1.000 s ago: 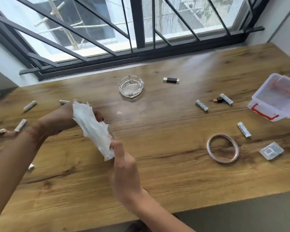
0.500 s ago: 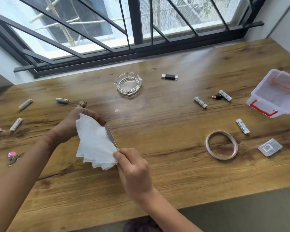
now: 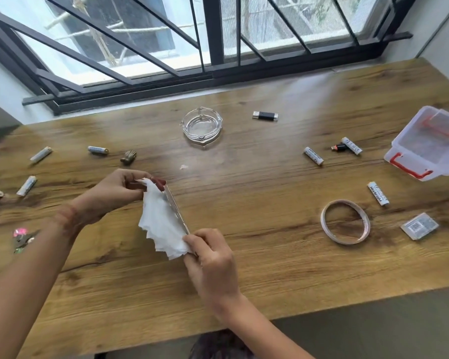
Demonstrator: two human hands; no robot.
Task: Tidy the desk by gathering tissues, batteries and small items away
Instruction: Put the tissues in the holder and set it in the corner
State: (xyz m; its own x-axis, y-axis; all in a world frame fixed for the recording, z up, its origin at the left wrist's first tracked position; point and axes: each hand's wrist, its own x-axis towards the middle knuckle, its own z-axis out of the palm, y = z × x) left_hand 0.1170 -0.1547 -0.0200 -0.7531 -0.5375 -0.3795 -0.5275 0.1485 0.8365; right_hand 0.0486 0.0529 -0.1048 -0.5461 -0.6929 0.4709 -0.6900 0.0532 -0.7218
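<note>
A stack of white tissues is held above the wooden desk between both hands, with a thin clear wrapper edge along its right side. My left hand pinches the top end. My right hand pinches the bottom corner. Several white batteries lie scattered: some at the left, some at the right. A clear plastic box with red clips stands open at the far right.
A glass ashtray and a black USB adapter sit near the window. A tape ring, a small packet, a tiny brass piece and a pink trinket also lie on the desk.
The tissues have been flattened and then gathered into a narrower stack between the hands. Both hands stay over the same part of the desk, and the camera has tilted slightly.
</note>
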